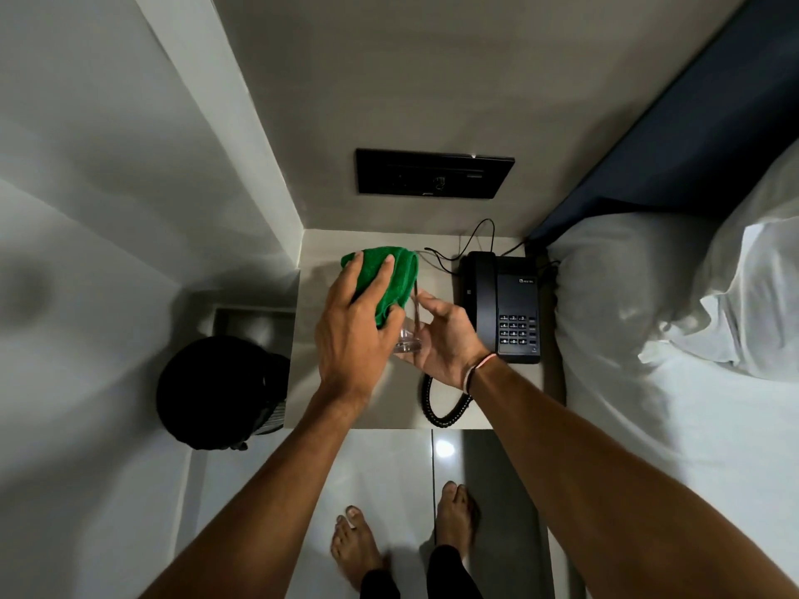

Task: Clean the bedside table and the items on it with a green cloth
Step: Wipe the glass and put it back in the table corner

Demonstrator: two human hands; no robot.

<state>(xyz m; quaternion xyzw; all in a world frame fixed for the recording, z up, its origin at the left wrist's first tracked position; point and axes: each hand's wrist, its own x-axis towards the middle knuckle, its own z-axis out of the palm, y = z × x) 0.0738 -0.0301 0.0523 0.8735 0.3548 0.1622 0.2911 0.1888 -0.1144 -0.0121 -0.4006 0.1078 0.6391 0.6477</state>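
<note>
A clear drinking glass (410,335) is held above the pale bedside table (315,296). My right hand (441,335) cups its base and side from the right. A folded green cloth (400,274) wraps over the glass's upper part. My left hand (350,326) grips the cloth, fingers spread over its top. A black desk phone (501,304) sits at the table's right side, its coiled cord (441,408) looping toward the front edge.
A black waste bin (216,391) stands on the floor left of the table. The bed with a white pillow (691,296) borders the table's right edge. A black socket panel (432,175) is on the wall behind. My bare feet stand on the tiled floor.
</note>
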